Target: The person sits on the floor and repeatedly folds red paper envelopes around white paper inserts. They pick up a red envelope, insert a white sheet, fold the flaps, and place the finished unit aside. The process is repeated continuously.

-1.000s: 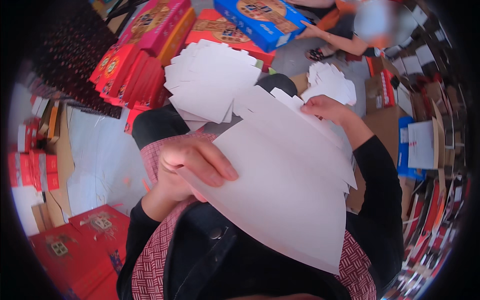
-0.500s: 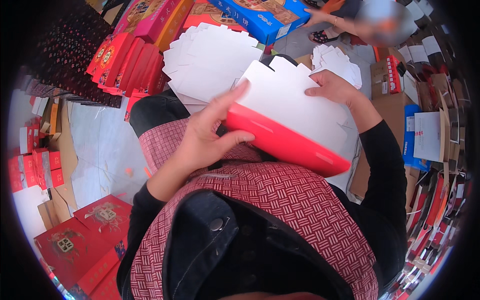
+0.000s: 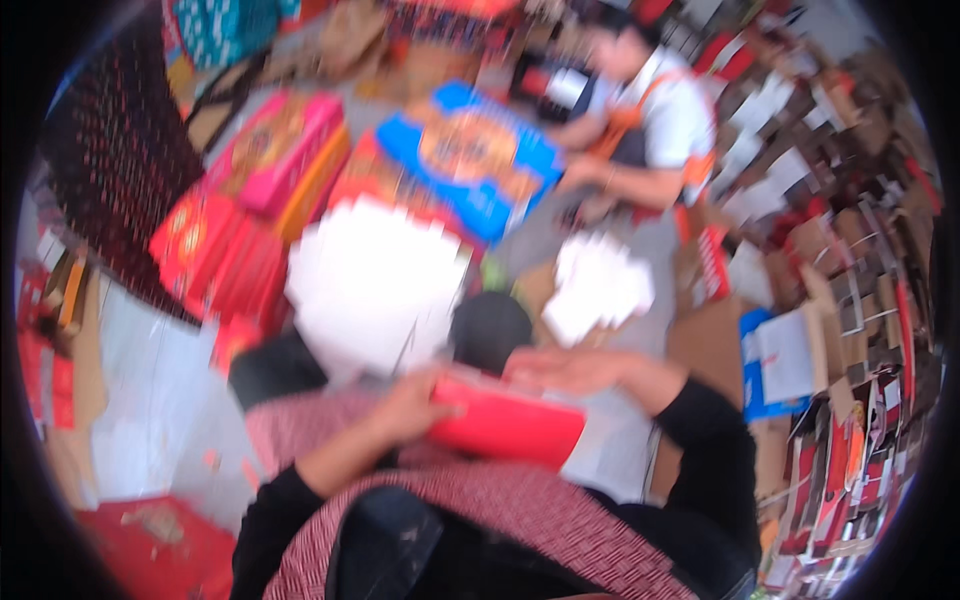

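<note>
While left hand (image 3: 412, 407) grips, red carton (image 3: 515, 425) slants

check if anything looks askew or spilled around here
The blue box sits skewed, edges out of line with the red box beneath. Orange scraps on the pale floor look like litter; blur hides finer detail.

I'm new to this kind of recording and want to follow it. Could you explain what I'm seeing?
There is no machine: these are a person's bare hands. The view comes from the left of two fisheye cameras worn on the head, looking down, so edges bend. The left hand holds the left end of a red folded piece; the right hand is at its upper edge, too blurred to tell whether it grips. Beyond them are a large white stack, a smaller white stack and a blue box. Another person sits farther off.
</note>
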Available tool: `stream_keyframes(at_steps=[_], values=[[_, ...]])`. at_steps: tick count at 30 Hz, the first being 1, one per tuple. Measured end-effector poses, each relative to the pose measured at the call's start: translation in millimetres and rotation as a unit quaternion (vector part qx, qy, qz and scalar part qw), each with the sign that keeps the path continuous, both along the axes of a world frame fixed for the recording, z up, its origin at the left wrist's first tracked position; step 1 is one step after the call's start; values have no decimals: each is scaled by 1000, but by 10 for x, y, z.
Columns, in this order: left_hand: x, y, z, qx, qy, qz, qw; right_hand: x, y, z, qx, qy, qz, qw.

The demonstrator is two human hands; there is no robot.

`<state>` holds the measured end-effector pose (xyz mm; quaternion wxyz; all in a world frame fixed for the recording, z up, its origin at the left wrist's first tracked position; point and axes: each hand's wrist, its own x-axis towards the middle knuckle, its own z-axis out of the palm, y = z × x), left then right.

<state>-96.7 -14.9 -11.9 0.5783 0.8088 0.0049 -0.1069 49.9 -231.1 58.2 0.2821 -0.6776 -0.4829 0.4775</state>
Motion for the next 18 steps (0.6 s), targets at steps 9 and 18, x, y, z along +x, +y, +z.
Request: stream_keyframes(at_steps=[9,18], values=[[389,22,-120,-114,96,-11,989,129,297,-188,-57,-9,-61,996],[372,54,-72,-145,150,8,978,0,322,-101,-63,-153,-21,986]])
